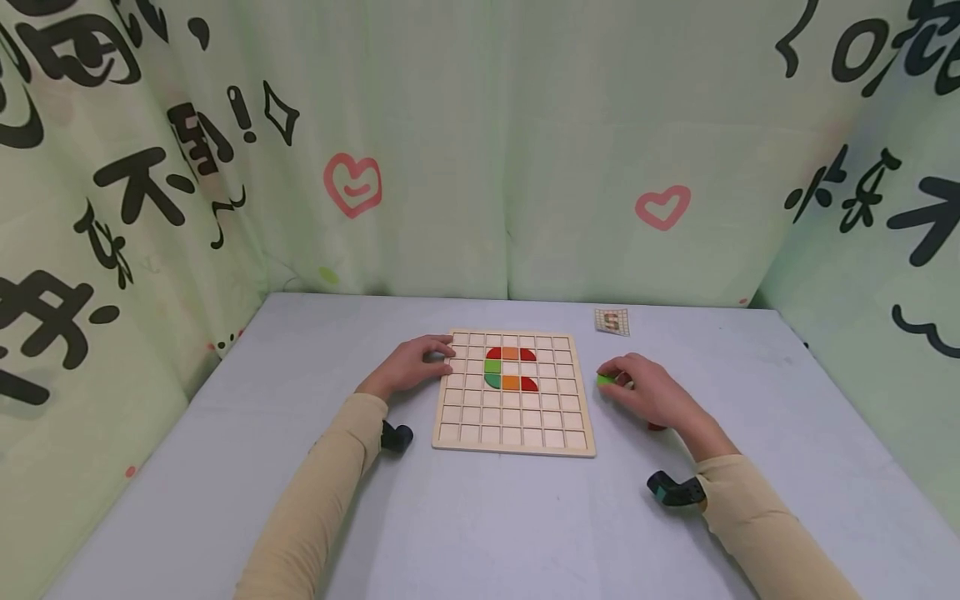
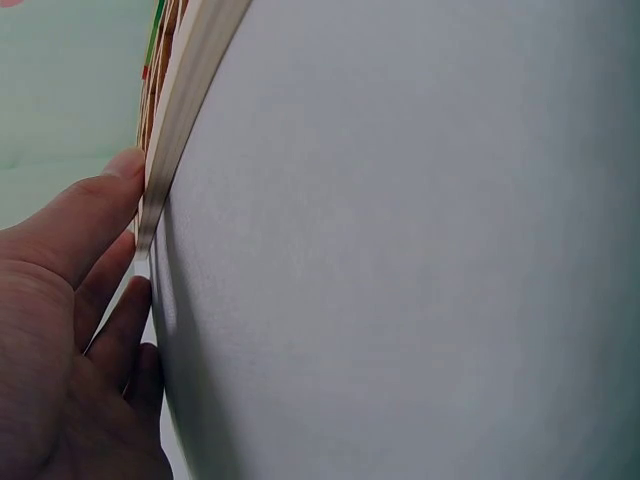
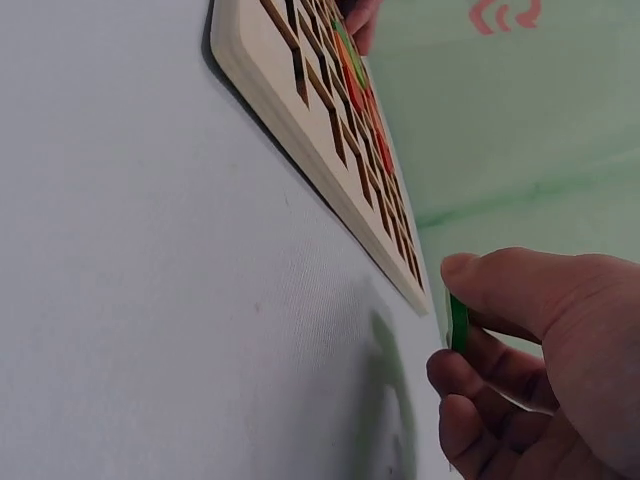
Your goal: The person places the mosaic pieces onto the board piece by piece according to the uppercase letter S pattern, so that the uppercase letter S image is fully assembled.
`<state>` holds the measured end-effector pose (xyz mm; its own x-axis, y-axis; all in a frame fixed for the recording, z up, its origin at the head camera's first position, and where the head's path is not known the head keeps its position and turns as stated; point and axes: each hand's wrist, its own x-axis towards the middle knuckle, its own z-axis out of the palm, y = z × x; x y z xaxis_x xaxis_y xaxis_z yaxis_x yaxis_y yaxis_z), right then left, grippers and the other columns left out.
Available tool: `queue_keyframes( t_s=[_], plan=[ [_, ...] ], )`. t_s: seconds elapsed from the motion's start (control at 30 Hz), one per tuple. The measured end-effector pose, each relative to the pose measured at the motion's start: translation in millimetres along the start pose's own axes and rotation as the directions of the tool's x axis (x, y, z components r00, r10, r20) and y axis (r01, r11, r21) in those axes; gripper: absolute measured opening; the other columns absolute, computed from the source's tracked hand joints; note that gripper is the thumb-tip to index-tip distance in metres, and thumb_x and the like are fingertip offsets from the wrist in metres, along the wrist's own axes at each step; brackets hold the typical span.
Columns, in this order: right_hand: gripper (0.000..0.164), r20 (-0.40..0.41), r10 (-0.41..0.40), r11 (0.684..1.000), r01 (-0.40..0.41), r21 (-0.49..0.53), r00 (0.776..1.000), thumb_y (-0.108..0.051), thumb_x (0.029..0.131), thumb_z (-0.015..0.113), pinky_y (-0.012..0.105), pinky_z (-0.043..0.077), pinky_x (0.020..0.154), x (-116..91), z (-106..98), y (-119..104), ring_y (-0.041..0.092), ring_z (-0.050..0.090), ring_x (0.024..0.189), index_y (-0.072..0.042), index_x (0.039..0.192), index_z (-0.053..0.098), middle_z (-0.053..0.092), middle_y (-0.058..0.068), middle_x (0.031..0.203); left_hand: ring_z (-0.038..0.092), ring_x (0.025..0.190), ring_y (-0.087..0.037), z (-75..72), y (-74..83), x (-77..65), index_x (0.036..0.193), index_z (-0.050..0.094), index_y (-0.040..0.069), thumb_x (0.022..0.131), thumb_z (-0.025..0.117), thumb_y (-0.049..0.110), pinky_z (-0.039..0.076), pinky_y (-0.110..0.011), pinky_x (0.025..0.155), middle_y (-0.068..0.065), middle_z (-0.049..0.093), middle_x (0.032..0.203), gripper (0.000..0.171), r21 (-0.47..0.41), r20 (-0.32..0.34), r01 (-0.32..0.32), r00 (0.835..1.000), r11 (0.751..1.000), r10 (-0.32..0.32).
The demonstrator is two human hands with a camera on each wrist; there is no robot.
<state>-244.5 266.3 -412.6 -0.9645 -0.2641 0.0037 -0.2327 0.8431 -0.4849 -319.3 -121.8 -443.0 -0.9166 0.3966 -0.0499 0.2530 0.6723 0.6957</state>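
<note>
A wooden grid board (image 1: 480,435) lies on the table with several red, orange and green tiles (image 1: 511,382) set in its upper middle cells. At the board's left edge rests my left hand (image 1: 411,364), its thumb and fingertips touching the rim; the left wrist view shows the thumb (image 2: 95,205) against the side. To the right of the board, my right hand (image 1: 651,392) pinches a green tile (image 3: 458,322) between thumb and fingers, just above the table. Part of a red piece (image 1: 657,427) shows beneath that hand.
A small patterned card (image 1: 612,322) lies near the table's far edge, behind the board to the right. Printed curtains (image 1: 510,167) enclose the white table (image 1: 495,525) at the back and both sides. Each wrist carries a black camera mount (image 1: 675,490).
</note>
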Motion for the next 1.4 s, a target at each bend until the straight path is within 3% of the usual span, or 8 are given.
queue_keyframes(
  t_s=[0.57, 1.1, 1.4],
  plan=[
    [0.028, 0.090, -0.142, 0.987, 0.134, 0.088, 0.986, -0.018, 0.095, 0.068, 0.036, 0.054, 0.086, 16, 21, -35, 0.020, 0.056, 0.097, -0.004, 0.120, 0.068, 0.062, 0.009, 0.109, 0.032, 0.151, -0.026, 0.6, 0.2, 0.5, 0.125, 0.068, 0.009, 0.095, 0.070, 0.024, 0.026, -0.043, 0.126, -0.003, 0.046, 0.156, 0.033, -0.001, 0.005, 0.010, 1.000, 1.000, -0.010],
    [0.024, 0.117, -0.242, 0.967, 0.249, -0.046, 0.963, -0.019, 0.091, 0.073, 0.034, 0.055, 0.084, 24, 45, -68, 0.016, 0.056, 0.091, -0.008, 0.112, 0.070, 0.064, 0.004, 0.108, 0.034, 0.150, -0.029, 0.0, 0.2, -1.7, 0.122, 0.069, 0.008, 0.095, 0.069, 0.021, 0.027, -0.044, 0.125, -0.006, 0.048, 0.155, 0.031, 0.000, -0.011, -0.031, 0.999, 1.000, 0.031],
    [0.027, 0.102, -0.267, 0.958, 0.275, -0.078, 0.958, -0.022, 0.091, 0.074, 0.032, 0.057, 0.084, 24, 47, -71, 0.015, 0.057, 0.092, -0.008, 0.114, 0.072, 0.065, 0.004, 0.107, 0.033, 0.151, -0.027, -0.6, 0.2, -0.5, 0.123, 0.069, 0.009, 0.095, 0.070, 0.023, 0.026, -0.043, 0.126, -0.004, 0.047, 0.156, 0.031, -0.014, 0.002, -0.004, 1.000, 1.000, 0.004]
  ],
)
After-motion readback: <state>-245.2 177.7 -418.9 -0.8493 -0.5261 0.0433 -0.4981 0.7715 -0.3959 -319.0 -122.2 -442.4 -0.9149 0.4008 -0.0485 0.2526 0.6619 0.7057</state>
